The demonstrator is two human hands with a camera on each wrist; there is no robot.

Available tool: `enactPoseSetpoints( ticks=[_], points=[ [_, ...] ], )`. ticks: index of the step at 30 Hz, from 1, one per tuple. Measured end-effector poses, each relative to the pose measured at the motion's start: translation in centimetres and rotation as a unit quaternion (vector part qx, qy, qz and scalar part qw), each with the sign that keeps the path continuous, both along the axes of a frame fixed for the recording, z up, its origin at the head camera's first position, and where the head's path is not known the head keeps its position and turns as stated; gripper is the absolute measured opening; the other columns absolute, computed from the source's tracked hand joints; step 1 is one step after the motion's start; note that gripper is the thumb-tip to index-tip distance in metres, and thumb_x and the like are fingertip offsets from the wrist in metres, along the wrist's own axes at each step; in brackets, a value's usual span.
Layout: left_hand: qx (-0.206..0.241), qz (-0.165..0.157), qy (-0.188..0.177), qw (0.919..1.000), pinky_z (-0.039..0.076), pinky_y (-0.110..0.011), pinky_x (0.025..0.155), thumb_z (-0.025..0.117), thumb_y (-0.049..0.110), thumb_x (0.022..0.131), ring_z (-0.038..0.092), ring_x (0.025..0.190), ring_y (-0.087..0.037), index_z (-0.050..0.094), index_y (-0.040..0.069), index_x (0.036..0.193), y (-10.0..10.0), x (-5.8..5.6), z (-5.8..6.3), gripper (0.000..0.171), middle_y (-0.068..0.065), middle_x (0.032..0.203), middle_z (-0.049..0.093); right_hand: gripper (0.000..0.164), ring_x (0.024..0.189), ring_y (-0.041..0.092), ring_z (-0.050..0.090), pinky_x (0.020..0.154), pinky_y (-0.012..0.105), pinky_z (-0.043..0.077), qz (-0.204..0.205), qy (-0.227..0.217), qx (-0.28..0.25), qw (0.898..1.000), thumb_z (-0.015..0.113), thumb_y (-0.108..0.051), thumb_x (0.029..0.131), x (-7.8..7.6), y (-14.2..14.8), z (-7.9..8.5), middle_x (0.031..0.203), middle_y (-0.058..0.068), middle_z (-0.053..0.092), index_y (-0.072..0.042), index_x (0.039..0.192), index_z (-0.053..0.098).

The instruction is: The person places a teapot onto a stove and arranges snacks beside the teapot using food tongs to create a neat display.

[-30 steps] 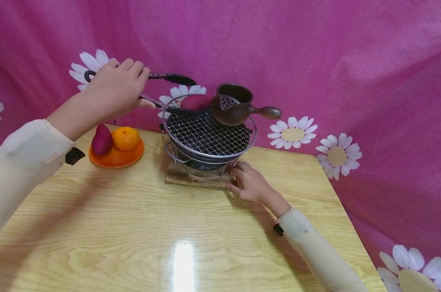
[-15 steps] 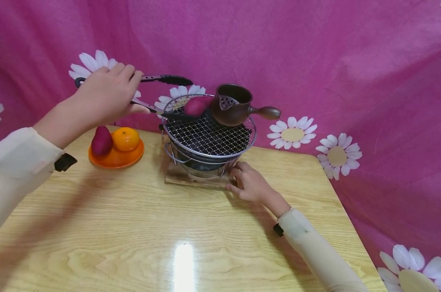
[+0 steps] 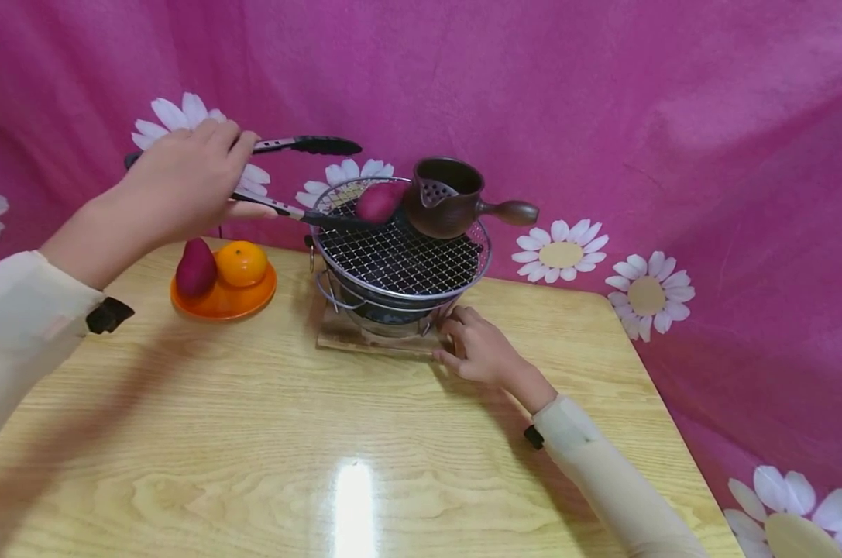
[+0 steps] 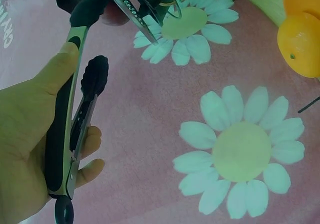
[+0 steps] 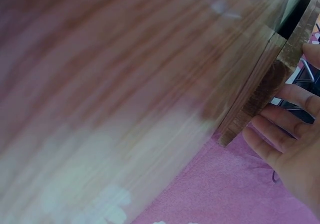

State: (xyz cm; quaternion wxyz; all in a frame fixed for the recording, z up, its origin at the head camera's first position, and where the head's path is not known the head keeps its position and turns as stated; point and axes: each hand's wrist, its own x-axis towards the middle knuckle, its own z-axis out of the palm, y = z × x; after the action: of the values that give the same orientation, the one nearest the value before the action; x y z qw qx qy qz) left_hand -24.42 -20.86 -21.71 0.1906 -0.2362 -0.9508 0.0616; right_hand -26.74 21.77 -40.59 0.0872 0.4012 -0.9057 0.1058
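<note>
In the head view my left hand (image 3: 180, 178) grips a pair of black-and-silver tongs (image 3: 274, 205) whose arms are spread wide. Their lower tip lies over the round wire grill (image 3: 400, 267), just in front of a purple sweet potato (image 3: 380, 203); the upper tip is up in the air. Beside the sweet potato, a dark brown side-handled pot (image 3: 443, 209) sits at the back of the grill. My right hand (image 3: 479, 349) holds the right end of the wooden board (image 5: 265, 89) under the stove, thumb at its front edge and fingers along its side.
An orange plate (image 3: 225, 310) on the left holds another purple sweet potato (image 3: 196, 267) and an orange fruit (image 3: 242, 263). A pink flowered cloth (image 3: 602, 116) hangs behind the wooden table (image 3: 253, 434), close to the stove.
My left hand has drawn the tongs back to the left, their arms staying spread. The sweet potato has settled slightly right, against the pot in this view. My right hand stays put.
</note>
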Motion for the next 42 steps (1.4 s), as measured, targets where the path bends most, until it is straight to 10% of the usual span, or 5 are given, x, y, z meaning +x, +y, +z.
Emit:
enactPoseSetpoints(
  ticks=[22, 42],
  points=[
    [0.025, 0.055, -0.018, 0.9980, 0.048, -0.042, 0.039, 0.070, 0.056, 0.089, 0.047, 0.056, -0.030, 0.036, -0.014, 0.128, -1.4, 0.1, -0.4, 0.087, -0.024, 0.091, 0.041, 0.028, 0.100, 0.027, 0.057, 0.087, 0.043, 0.051, -0.014, 0.005, 0.002, 1.000, 0.074, -0.031, 0.089, -0.1, 0.3, 0.2, 0.106, 0.012, 0.060, -0.005, 0.098, 0.067],
    [0.056, 0.167, -0.047, 0.9833, 0.048, -0.050, 0.044, 0.056, 0.085, 0.080, 0.055, 0.056, -0.041, 0.019, 0.001, 0.158, -4.7, 1.3, 1.0, 0.121, -0.036, 0.124, 0.042, 0.029, 0.098, 0.027, 0.056, 0.085, 0.043, 0.051, -0.005, 0.010, 0.000, 1.000, 0.074, -0.032, 0.088, 0.1, 0.1, 0.5, 0.103, 0.012, 0.060, -0.006, 0.097, 0.067]
  ],
)
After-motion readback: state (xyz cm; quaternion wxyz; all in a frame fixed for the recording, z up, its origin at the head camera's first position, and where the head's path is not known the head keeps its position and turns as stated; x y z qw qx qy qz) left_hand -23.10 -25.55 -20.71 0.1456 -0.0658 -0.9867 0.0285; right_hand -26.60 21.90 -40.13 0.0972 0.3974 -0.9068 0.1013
